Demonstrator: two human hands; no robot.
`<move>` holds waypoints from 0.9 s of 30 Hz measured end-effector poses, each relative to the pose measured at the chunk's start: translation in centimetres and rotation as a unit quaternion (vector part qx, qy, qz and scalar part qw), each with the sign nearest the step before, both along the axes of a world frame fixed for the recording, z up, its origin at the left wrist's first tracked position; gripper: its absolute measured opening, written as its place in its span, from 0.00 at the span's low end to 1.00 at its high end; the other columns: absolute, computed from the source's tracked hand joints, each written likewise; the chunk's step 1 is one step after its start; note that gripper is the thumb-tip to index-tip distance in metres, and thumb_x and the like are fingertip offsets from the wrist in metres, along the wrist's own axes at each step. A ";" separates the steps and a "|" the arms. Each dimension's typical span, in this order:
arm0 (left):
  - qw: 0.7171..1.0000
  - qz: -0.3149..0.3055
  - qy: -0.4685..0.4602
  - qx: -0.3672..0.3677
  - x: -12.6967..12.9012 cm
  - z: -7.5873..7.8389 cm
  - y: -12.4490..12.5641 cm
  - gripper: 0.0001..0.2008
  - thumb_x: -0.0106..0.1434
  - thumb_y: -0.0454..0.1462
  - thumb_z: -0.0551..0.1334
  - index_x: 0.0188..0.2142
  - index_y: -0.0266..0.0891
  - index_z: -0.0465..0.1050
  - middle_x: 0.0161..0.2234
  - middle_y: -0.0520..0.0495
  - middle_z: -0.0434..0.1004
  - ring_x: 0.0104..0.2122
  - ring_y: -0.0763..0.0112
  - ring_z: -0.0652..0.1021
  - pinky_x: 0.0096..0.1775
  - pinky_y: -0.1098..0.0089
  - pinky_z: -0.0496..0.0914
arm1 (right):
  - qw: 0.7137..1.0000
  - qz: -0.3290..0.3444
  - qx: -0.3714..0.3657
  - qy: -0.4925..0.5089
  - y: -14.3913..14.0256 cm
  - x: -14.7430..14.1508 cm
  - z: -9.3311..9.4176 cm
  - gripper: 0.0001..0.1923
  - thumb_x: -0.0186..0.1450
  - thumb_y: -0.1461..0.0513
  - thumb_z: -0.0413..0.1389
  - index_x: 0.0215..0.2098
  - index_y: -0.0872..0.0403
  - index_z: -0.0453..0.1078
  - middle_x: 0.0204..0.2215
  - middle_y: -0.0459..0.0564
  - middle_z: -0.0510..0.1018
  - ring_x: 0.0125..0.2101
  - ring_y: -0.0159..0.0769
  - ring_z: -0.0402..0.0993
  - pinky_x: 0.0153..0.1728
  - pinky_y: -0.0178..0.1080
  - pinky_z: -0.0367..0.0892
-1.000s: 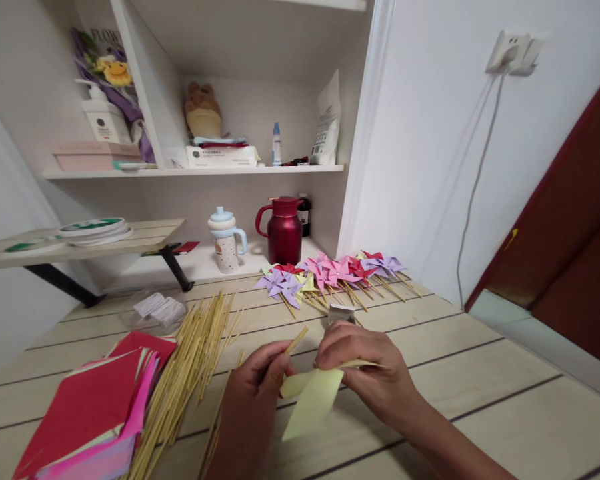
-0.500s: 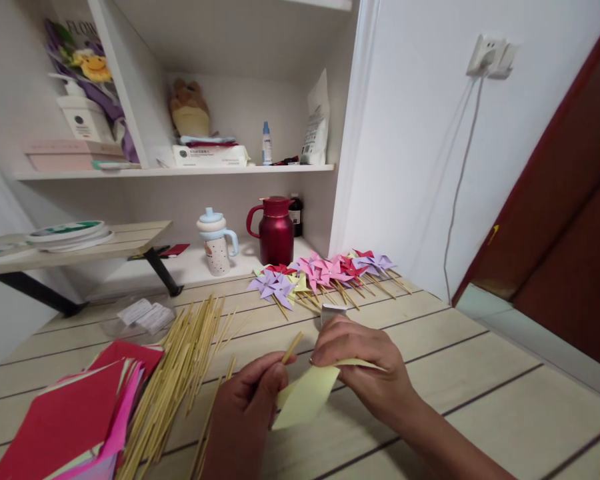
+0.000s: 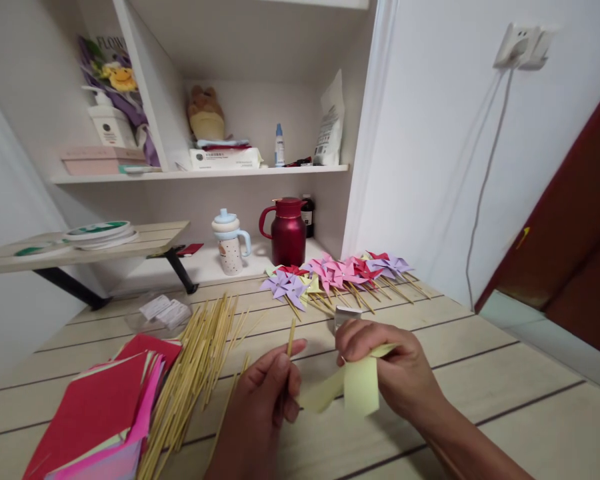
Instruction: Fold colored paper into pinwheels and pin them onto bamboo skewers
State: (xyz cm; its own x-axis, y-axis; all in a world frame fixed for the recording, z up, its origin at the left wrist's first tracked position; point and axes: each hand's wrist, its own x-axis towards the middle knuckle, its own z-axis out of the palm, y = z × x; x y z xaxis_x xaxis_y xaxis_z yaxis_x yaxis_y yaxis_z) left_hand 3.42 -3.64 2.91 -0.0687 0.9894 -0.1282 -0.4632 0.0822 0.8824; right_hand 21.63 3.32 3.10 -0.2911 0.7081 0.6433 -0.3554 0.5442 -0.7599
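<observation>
My left hand (image 3: 270, 390) pinches a thin bamboo stick (image 3: 292, 333) between thumb and fingers, its top end pointing up. To the right, my right hand (image 3: 387, 360) is closed on a pale yellow paper piece (image 3: 363, 387), whose strips bend and hang below the fingers. The paper's left strip reaches close to the left fingertips; I cannot tell whether they touch. Just behind my right hand stands a small silver-grey object (image 3: 349, 311), partly hidden. Finished paper pinwheels (image 3: 330, 272) in pink, purple, red and yellow lie on sticks at the table's back.
Loose bamboo sticks (image 3: 195, 373) lie left of my hands, beside a stack of coloured paper (image 3: 93, 413). A clear container (image 3: 163, 312) holds small white packets. Behind are a cup (image 3: 230, 247), a red jug (image 3: 288, 233) and a small raised shelf (image 3: 165, 233).
The yellow paper has swung round in my right hand, and its strips now hang differently. The stick in my left hand stands more upright. The view has turned slightly left.
</observation>
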 end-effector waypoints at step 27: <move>0.944 0.193 0.261 0.067 -0.4 -0.2 -0.1 0.17 0.56 0.49 0.66 0.36 0.39 0.83 0.20 0.54 0.65 0.23 0.72 0.65 0.27 0.72 0.59 | 0.942 -0.106 0.276 -0.158 -0.4 -0.8 0.5 0.11 0.63 0.70 0.57 0.39 0.50 0.78 0.30 0.50 0.82 0.30 0.37 0.77 0.32 0.41 0.68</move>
